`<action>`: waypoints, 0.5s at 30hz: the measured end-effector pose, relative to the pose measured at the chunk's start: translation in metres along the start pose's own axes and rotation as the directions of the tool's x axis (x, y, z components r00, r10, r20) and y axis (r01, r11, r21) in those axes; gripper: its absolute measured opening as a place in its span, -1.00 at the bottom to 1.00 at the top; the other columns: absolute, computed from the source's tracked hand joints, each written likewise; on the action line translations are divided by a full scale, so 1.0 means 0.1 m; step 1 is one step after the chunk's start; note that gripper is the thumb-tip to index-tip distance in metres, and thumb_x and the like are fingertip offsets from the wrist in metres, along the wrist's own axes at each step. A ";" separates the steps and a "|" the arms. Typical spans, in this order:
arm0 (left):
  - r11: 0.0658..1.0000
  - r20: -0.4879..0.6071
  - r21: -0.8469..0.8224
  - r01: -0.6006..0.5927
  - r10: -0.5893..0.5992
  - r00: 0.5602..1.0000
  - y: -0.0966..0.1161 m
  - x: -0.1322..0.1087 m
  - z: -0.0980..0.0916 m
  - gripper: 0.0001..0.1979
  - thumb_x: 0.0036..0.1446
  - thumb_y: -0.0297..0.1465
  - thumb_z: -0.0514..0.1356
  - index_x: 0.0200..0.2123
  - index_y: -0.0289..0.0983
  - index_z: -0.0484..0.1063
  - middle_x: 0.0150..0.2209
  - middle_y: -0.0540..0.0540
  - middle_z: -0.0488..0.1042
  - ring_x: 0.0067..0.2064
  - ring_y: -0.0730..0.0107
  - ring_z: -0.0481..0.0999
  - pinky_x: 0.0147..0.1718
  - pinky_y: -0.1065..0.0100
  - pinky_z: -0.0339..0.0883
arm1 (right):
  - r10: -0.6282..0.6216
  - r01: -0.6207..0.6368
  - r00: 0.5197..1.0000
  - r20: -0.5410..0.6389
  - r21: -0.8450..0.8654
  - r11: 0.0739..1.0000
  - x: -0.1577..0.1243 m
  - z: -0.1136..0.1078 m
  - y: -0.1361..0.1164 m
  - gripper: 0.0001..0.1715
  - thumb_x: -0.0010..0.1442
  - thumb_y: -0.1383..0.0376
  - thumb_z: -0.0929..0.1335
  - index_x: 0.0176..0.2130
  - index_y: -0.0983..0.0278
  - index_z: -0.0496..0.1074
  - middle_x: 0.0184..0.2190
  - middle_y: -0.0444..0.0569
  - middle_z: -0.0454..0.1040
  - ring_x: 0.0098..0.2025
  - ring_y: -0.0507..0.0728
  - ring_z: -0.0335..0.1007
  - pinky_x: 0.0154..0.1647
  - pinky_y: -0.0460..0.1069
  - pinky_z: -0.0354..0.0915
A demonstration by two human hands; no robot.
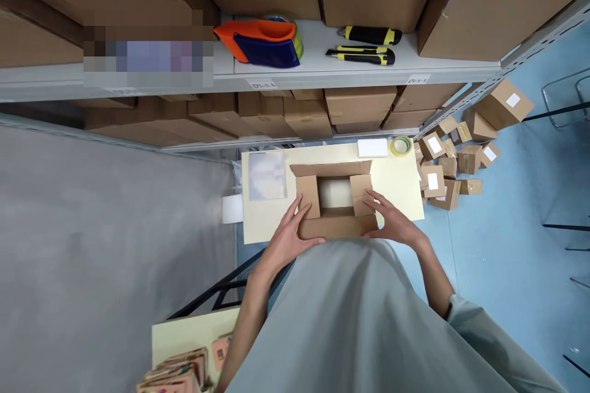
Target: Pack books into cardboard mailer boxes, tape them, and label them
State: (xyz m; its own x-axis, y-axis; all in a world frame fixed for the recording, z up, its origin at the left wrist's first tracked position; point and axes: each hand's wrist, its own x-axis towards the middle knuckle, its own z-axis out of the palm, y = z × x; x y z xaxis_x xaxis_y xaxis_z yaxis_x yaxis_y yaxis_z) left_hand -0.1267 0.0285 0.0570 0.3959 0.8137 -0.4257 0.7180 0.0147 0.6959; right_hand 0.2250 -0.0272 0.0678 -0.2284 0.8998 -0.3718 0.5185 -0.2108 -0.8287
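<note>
A small open cardboard box (335,216) sits on a pale yellow table (402,187) in front of me, its flaps folded outward and a white sheet visible inside. My left hand (290,234) rests on the box's left flap and near wall, fingers extended along the cardboard. My right hand (391,220) lies on the right flap and near corner, fingers spread flat. Both hands press against the box from either side.
A clear sleeve (267,175), a white label pad (372,147) and a tape roll (401,145) lie on the table. Small taped boxes (454,163) are piled on the blue floor at right. Shelves above hold large cartons, two yellow utility knives (366,46) and an orange tape dispenser (260,43).
</note>
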 end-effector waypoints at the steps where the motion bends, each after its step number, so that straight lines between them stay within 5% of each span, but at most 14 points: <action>1: 1.000 0.009 -0.009 -0.002 0.002 1.000 -0.01 0.00 -0.01 0.03 0.06 0.18 0.44 0.50 -0.09 0.28 0.63 -0.20 -0.03 0.60 -0.14 0.08 0.47 -0.01 0.22 | 0.007 -0.007 1.000 -0.006 0.002 1.000 -0.01 0.00 0.00 0.06 0.11 0.01 0.66 0.47 -0.04 0.35 0.59 -0.02 0.13 0.58 0.40 0.14 0.51 0.32 0.29; 4: 1.000 -0.008 -0.022 0.005 -0.005 1.000 -0.03 0.02 -0.03 -0.05 0.12 0.22 0.38 0.45 -0.12 0.37 0.62 -0.21 0.04 0.58 -0.14 0.15 0.45 0.04 0.26 | 0.015 -0.014 0.997 -0.074 0.012 1.000 0.01 -0.02 -0.02 -0.14 0.24 0.01 0.59 0.43 -0.03 0.41 0.55 -0.03 0.22 0.55 0.37 0.21 0.54 0.32 0.25; 9: 0.999 -0.102 -0.029 0.018 -0.021 0.995 0.03 0.08 -0.04 -0.32 0.29 0.14 0.27 0.32 -0.10 0.50 0.54 -0.16 0.24 0.49 -0.07 0.32 0.40 0.06 0.32 | -0.034 0.040 0.996 -0.083 0.065 0.997 0.09 -0.04 0.02 -0.13 0.11 -0.06 0.64 0.34 -0.01 0.51 0.50 -0.01 0.30 0.48 0.38 0.32 0.46 0.29 0.36; 12: 1.000 -0.213 -0.020 -0.004 0.000 0.977 0.05 0.15 -0.02 -0.45 0.40 0.03 0.19 0.29 -0.12 0.51 0.39 -0.20 0.43 0.34 -0.02 0.50 0.31 0.07 0.41 | -0.028 0.048 0.969 -0.246 0.075 0.996 0.22 0.03 0.08 -0.42 0.29 -0.07 0.51 0.21 0.07 0.59 0.31 0.07 0.49 0.20 0.30 0.57 0.20 0.23 0.54; 15: 0.999 -0.308 -0.009 0.038 -0.039 0.951 -0.02 0.28 0.02 -0.40 0.40 -0.10 0.22 0.41 -0.14 0.37 0.31 -0.27 0.44 0.06 0.07 0.65 0.12 0.06 0.53 | 0.043 -0.029 0.918 -0.395 0.043 0.999 0.38 0.13 0.15 -0.41 0.31 -0.09 0.47 0.20 0.13 0.56 0.16 0.09 0.52 -0.11 0.20 0.63 -0.01 0.18 0.59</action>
State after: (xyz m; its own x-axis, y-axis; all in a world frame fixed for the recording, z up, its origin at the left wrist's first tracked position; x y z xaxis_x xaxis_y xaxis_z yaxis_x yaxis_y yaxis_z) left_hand -0.1160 0.0501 0.0428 0.1722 0.9519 -0.2534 0.7270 0.0507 0.6848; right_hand 0.2138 -0.0015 0.0356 0.1381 0.9675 -0.2117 0.4892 -0.2525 -0.8348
